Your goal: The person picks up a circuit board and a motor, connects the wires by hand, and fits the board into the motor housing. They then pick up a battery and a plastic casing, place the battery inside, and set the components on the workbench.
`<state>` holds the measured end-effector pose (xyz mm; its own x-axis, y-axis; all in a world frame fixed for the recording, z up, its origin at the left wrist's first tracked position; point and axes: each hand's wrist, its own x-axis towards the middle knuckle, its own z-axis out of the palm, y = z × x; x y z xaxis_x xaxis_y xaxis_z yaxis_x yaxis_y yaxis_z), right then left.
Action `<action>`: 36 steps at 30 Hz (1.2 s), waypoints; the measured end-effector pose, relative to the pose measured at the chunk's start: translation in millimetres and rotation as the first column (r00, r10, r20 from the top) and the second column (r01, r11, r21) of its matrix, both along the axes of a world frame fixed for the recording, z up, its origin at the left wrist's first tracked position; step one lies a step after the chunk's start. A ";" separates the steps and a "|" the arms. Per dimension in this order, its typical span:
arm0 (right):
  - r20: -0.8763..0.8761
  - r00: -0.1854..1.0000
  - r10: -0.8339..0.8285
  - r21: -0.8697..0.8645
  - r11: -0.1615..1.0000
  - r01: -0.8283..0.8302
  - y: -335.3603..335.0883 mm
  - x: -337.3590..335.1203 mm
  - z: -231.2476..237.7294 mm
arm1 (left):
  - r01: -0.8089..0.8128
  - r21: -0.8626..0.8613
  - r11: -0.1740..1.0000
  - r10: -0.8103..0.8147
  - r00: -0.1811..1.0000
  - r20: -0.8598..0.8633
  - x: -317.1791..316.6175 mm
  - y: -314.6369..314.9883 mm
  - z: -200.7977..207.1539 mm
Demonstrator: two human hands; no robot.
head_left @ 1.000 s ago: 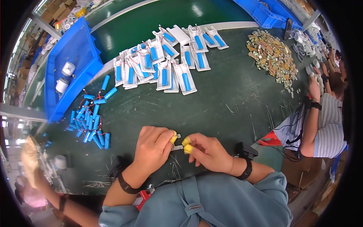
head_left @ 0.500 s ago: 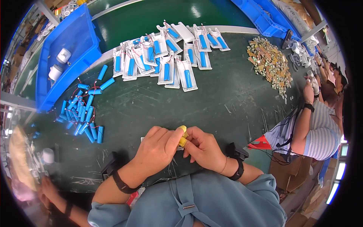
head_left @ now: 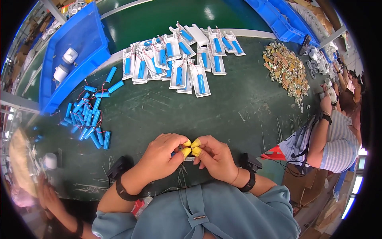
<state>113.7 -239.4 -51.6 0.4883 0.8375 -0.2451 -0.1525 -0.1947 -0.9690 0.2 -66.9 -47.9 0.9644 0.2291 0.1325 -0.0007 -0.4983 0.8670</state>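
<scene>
Yellow finger cots cover the thumb and index fingertips of both my hands. My left hand (head_left: 161, 155) and my right hand (head_left: 215, 158) meet in front of me, each in a pinch, fingertips almost touching. Whatever lies between them is too small and covered to make out. Beneath the hands a white casing (head_left: 189, 159) shows only a sliver of its edge, with a bit of blue by the left fingers. Farther off lie several white casings (head_left: 199, 83), many holding a blue battery cell with thin red wires. To the left is a heap of loose blue battery cells (head_left: 86, 115).
A blue tray (head_left: 47, 79) with two white round parts stands at the far left. Small circuit boards (head_left: 284, 67) are piled at the right, near a blue bin (head_left: 284, 30). Other people work on both sides, one in a striped shirt (head_left: 340, 139).
My left hand has turned and drawn back a little, so its yellow-covered thumb and index finger now show. The right fingers have shifted into a clearer pinch opposite it.
</scene>
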 end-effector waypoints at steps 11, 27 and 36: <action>0.069 0.998 -0.008 0.001 1.000 0.008 2.4 -2.4 0.1 | 0.028 0.129 0.991 -0.029 1.000 0.011 3.0 0.7 5.2; 0.107 0.992 0.062 0.018 0.998 -0.064 -1.7 2.2 -5.1 | 0.067 0.164 0.984 -0.068 0.998 0.001 1.0 -0.1 5.6; 0.167 0.983 0.079 0.041 0.995 -0.087 -3.2 1.8 -11.7 | 0.054 0.188 0.981 -0.050 0.998 -0.030 1.1 -2.4 5.3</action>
<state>115.6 -242.6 -63.3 0.4468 0.8858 -0.1253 0.0251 -0.1525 -0.9880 1.3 -69.3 -42.6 0.9778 0.1516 0.1446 -0.0107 -0.6530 0.7573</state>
